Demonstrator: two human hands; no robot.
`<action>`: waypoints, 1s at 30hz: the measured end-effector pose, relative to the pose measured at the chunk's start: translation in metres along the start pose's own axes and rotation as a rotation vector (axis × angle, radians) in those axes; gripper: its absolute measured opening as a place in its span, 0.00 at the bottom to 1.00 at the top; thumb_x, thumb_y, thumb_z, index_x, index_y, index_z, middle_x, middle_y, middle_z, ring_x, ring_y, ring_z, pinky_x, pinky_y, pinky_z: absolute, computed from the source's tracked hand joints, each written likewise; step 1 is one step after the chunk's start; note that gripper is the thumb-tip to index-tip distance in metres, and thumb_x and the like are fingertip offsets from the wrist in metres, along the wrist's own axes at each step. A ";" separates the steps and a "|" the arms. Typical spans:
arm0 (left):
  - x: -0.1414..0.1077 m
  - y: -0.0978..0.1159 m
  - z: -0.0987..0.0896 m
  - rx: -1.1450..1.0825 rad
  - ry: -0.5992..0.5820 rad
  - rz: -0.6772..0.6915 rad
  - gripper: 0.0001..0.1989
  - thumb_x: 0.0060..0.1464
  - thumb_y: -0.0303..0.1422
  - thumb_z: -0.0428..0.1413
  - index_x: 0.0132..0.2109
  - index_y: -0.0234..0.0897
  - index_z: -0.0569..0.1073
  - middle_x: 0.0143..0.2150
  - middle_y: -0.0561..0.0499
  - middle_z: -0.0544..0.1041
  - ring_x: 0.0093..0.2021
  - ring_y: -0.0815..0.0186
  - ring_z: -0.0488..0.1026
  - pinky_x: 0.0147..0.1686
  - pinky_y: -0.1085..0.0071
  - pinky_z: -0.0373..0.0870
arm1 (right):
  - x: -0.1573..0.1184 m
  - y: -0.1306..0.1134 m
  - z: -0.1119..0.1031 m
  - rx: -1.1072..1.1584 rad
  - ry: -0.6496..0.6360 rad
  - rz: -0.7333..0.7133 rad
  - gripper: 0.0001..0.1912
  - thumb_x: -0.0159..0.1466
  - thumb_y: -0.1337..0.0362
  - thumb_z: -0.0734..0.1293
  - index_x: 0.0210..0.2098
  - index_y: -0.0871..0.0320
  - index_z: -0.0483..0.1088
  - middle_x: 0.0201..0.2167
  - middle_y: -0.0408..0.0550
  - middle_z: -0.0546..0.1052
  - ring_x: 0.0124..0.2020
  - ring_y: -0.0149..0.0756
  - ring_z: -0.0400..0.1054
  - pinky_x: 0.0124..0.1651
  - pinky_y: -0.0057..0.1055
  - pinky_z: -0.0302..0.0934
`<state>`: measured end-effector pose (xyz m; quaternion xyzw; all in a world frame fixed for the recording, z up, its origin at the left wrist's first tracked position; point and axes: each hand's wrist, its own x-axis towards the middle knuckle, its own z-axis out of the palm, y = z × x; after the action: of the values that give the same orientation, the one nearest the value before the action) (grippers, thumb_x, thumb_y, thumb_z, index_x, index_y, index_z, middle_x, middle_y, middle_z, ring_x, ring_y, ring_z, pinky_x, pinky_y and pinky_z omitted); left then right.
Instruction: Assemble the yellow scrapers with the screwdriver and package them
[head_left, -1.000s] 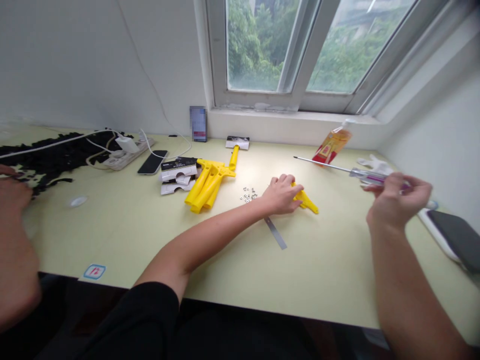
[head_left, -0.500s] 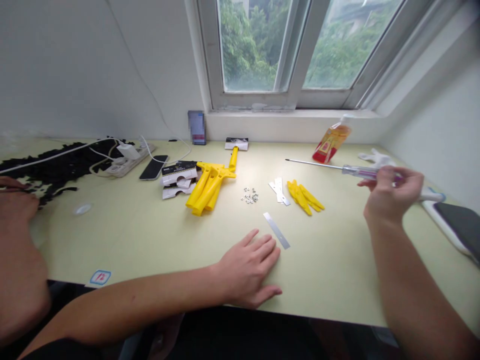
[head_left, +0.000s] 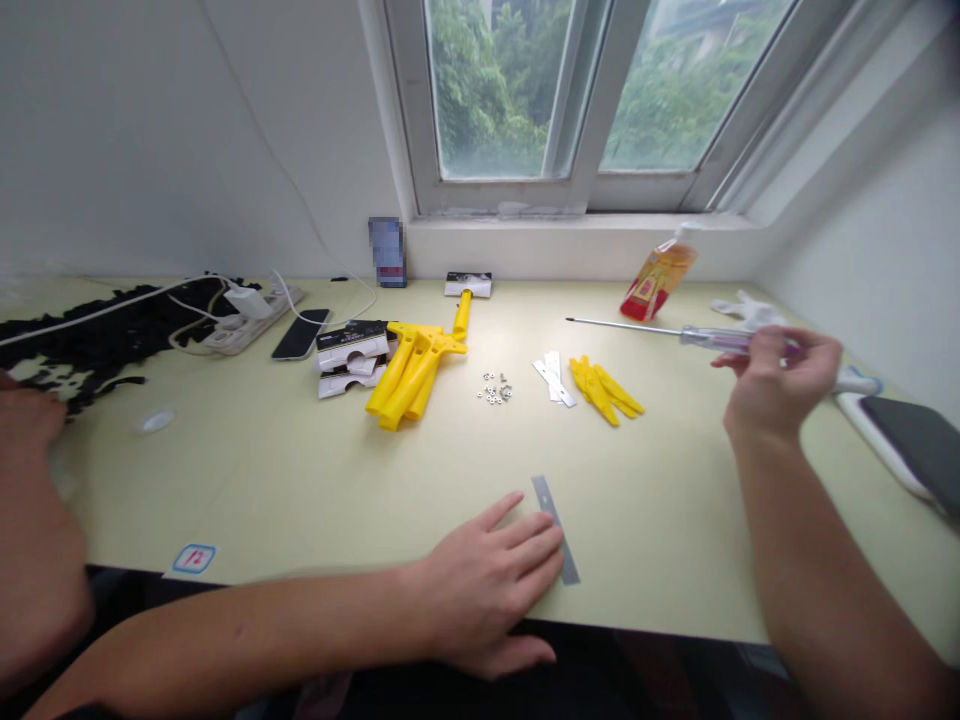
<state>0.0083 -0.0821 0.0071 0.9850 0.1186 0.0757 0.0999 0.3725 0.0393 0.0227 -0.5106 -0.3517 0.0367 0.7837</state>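
My left hand (head_left: 499,575) lies open near the table's front edge, its fingertips on a flat metal blade (head_left: 553,520). In my right hand (head_left: 780,385) is a screwdriver (head_left: 705,338) with a clear and purple handle, its long shaft pointing left above the table. Beyond my left hand lie small nuts and screws (head_left: 495,390), a few crossed metal blades (head_left: 553,378) and a group of flat yellow plastic pieces (head_left: 604,390). Yellow plastic scraper handles (head_left: 412,375) are piled left of the screws.
Black-and-white packages (head_left: 351,350) lie beside the handles; another scraper (head_left: 466,295) is behind. A phone (head_left: 300,335), power strip (head_left: 251,322) and black scraps (head_left: 112,325) occupy the left. A bottle (head_left: 658,275), glove (head_left: 742,308) and dark-topped device (head_left: 911,445) are right. Another person's arm (head_left: 34,500) rests left.
The single blade has slid toward the table's front edge under my left fingertips, and that hand has drawn closer to me. My right hand still holds the screwdriver almost unmoved.
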 end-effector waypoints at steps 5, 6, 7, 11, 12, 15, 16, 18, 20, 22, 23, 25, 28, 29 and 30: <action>-0.036 0.016 0.016 0.139 0.163 0.021 0.15 0.61 0.29 0.49 0.53 0.35 0.72 0.53 0.43 0.75 0.59 0.57 0.67 0.66 0.50 0.53 | 0.000 0.002 0.000 -0.019 -0.009 -0.005 0.13 0.56 0.63 0.69 0.36 0.58 0.61 0.29 0.36 0.66 0.18 0.22 0.67 0.18 0.19 0.66; -0.040 0.018 0.020 0.144 0.195 0.012 0.14 0.60 0.27 0.50 0.50 0.38 0.74 0.51 0.44 0.77 0.56 0.58 0.69 0.65 0.50 0.55 | 0.000 0.002 0.000 -0.024 -0.010 -0.002 0.13 0.56 0.63 0.69 0.36 0.58 0.61 0.29 0.36 0.65 0.18 0.22 0.67 0.18 0.19 0.66; -0.043 0.020 0.023 0.140 0.221 0.005 0.13 0.59 0.26 0.50 0.48 0.39 0.75 0.49 0.46 0.78 0.54 0.59 0.71 0.64 0.50 0.57 | -0.001 0.002 0.000 -0.027 -0.010 0.001 0.13 0.57 0.63 0.69 0.37 0.58 0.61 0.29 0.36 0.65 0.18 0.22 0.67 0.17 0.20 0.66; -0.044 0.022 0.020 0.084 0.303 0.036 0.09 0.56 0.26 0.53 0.40 0.41 0.76 0.40 0.46 0.79 0.46 0.58 0.75 0.59 0.50 0.65 | -0.001 0.002 0.000 -0.043 -0.011 0.016 0.13 0.57 0.63 0.69 0.36 0.57 0.61 0.29 0.36 0.65 0.16 0.21 0.65 0.17 0.20 0.65; -0.042 0.019 0.014 0.075 0.317 0.062 0.08 0.56 0.26 0.54 0.39 0.42 0.76 0.39 0.47 0.79 0.45 0.59 0.75 0.58 0.51 0.67 | -0.001 0.003 0.000 -0.046 -0.014 0.017 0.13 0.57 0.63 0.69 0.36 0.57 0.61 0.29 0.35 0.65 0.16 0.21 0.65 0.16 0.21 0.65; -0.024 -0.003 -0.007 0.135 0.374 0.176 0.06 0.55 0.27 0.55 0.38 0.41 0.76 0.40 0.48 0.78 0.43 0.61 0.75 0.54 0.56 0.71 | 0.000 0.005 -0.001 -0.048 -0.006 -0.021 0.12 0.57 0.64 0.69 0.36 0.57 0.61 0.28 0.36 0.66 0.15 0.21 0.65 0.16 0.21 0.64; -0.014 -0.016 -0.014 0.188 0.413 0.219 0.06 0.56 0.27 0.55 0.38 0.40 0.76 0.40 0.48 0.78 0.42 0.62 0.75 0.52 0.57 0.72 | 0.001 0.006 -0.001 -0.045 0.001 -0.041 0.11 0.58 0.64 0.68 0.36 0.57 0.61 0.28 0.36 0.66 0.15 0.21 0.64 0.16 0.21 0.63; 0.015 -0.046 -0.023 0.302 0.446 0.287 0.05 0.57 0.27 0.54 0.37 0.37 0.75 0.41 0.48 0.78 0.42 0.62 0.74 0.48 0.60 0.73 | 0.002 0.007 -0.001 -0.040 0.016 -0.075 0.11 0.58 0.65 0.68 0.37 0.57 0.61 0.28 0.37 0.66 0.15 0.22 0.64 0.16 0.21 0.63; 0.050 -0.080 -0.027 0.395 0.432 0.293 0.08 0.61 0.27 0.50 0.38 0.36 0.75 0.40 0.47 0.77 0.40 0.64 0.73 0.42 0.63 0.73 | 0.003 0.007 -0.002 -0.043 0.027 -0.086 0.11 0.57 0.66 0.68 0.37 0.57 0.60 0.28 0.38 0.67 0.15 0.22 0.64 0.16 0.22 0.62; 0.085 -0.111 -0.026 0.468 0.343 0.273 0.12 0.63 0.26 0.46 0.39 0.35 0.74 0.40 0.45 0.76 0.39 0.65 0.72 0.37 0.67 0.71 | 0.003 0.007 -0.002 -0.057 0.035 -0.084 0.11 0.57 0.67 0.68 0.36 0.57 0.60 0.28 0.38 0.67 0.14 0.23 0.64 0.15 0.23 0.61; 0.100 -0.124 -0.025 0.496 0.297 0.244 0.13 0.64 0.26 0.44 0.39 0.34 0.74 0.40 0.44 0.76 0.38 0.65 0.72 0.35 0.68 0.70 | 0.003 0.007 -0.002 -0.066 0.035 -0.081 0.11 0.57 0.67 0.68 0.36 0.57 0.60 0.27 0.38 0.67 0.14 0.23 0.64 0.15 0.23 0.61; 0.125 -0.142 -0.022 0.498 0.179 0.148 0.15 0.63 0.23 0.42 0.40 0.34 0.74 0.40 0.43 0.75 0.40 0.64 0.72 0.34 0.70 0.68 | 0.004 0.007 -0.003 -0.085 0.039 -0.075 0.11 0.56 0.67 0.68 0.36 0.57 0.60 0.27 0.38 0.67 0.14 0.24 0.64 0.16 0.23 0.61; 0.140 -0.153 -0.016 0.464 0.092 0.038 0.15 0.60 0.20 0.44 0.40 0.33 0.74 0.39 0.43 0.75 0.39 0.63 0.72 0.33 0.70 0.67 | 0.007 0.010 -0.007 -0.133 0.051 -0.071 0.12 0.56 0.67 0.67 0.36 0.56 0.59 0.29 0.40 0.68 0.15 0.25 0.64 0.17 0.25 0.62; 0.140 -0.154 -0.014 0.456 0.081 0.024 0.14 0.59 0.21 0.45 0.39 0.32 0.75 0.39 0.43 0.75 0.39 0.63 0.72 0.33 0.70 0.67 | 0.008 0.011 -0.008 -0.163 0.054 -0.064 0.12 0.56 0.67 0.67 0.36 0.56 0.59 0.30 0.41 0.68 0.15 0.25 0.65 0.17 0.25 0.61; 0.138 -0.153 -0.013 0.452 0.071 0.018 0.12 0.58 0.22 0.47 0.37 0.32 0.75 0.37 0.43 0.75 0.38 0.62 0.72 0.32 0.69 0.66 | 0.009 0.013 -0.010 -0.214 0.050 -0.054 0.12 0.57 0.66 0.67 0.37 0.56 0.58 0.30 0.42 0.68 0.15 0.26 0.65 0.17 0.26 0.61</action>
<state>0.1051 0.1005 0.0037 0.9801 0.1270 0.0826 -0.1281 0.3892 0.0420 0.0143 -0.5825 -0.3475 -0.0350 0.7340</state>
